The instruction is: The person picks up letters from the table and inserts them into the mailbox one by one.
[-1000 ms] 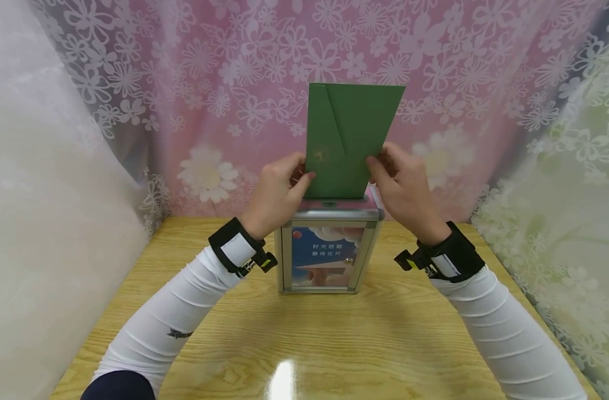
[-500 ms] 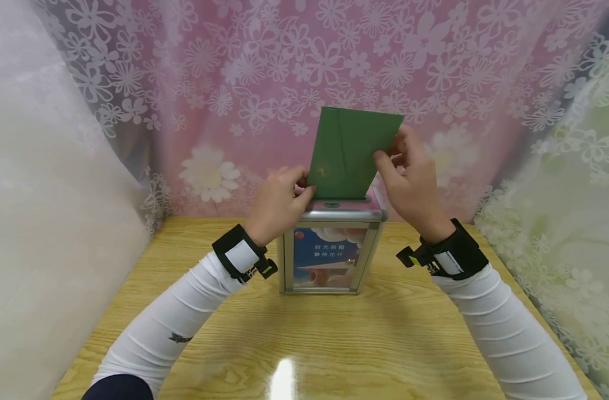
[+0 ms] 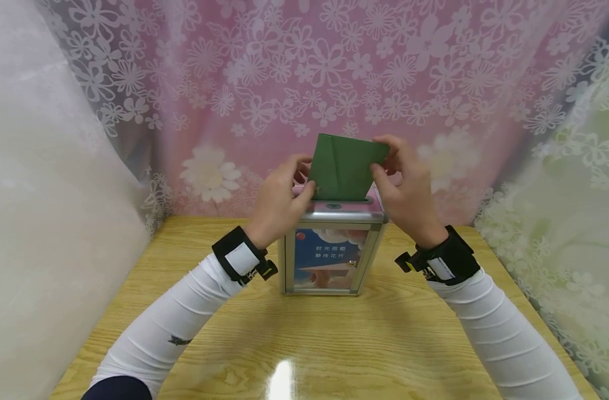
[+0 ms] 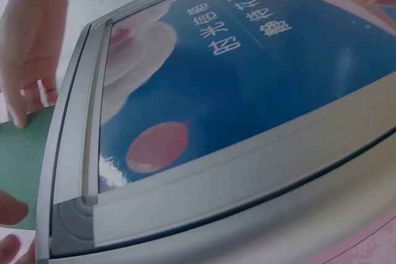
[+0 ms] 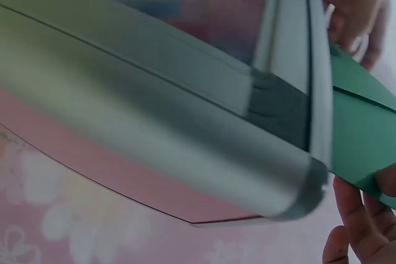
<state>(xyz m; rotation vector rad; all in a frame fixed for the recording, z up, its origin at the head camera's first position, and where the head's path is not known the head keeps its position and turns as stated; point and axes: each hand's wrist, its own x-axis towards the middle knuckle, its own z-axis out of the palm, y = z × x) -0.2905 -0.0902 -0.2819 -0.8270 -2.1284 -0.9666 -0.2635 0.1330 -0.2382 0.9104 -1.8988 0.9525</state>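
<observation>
A green envelope (image 3: 343, 169) stands upright with its lower part down in the slot on top of a metal-framed mailbox (image 3: 334, 206). My left hand (image 3: 282, 194) is at the envelope's left edge, thumb in front and curved fingers at the side and behind. On the other side my right hand (image 3: 406, 180) pinches the envelope near its upper right corner, thumb in front and fingers behind. The right wrist view shows the envelope (image 5: 362, 128) beyond the box frame with both hands at its edges. Whatever is inside the box stays hidden.
The mailbox has a blue picture door (image 3: 329, 261) with white lettering and a small lock (image 3: 351, 263). It stands on a wood-grain table (image 3: 324, 339). A pink floral curtain (image 3: 264, 72) hangs behind, with pale curtains at both sides.
The envelope has moved down into the slot, so much less of it shows above the box. My right hand has shifted up to its upper corner, and my left has stayed along its left edge.
</observation>
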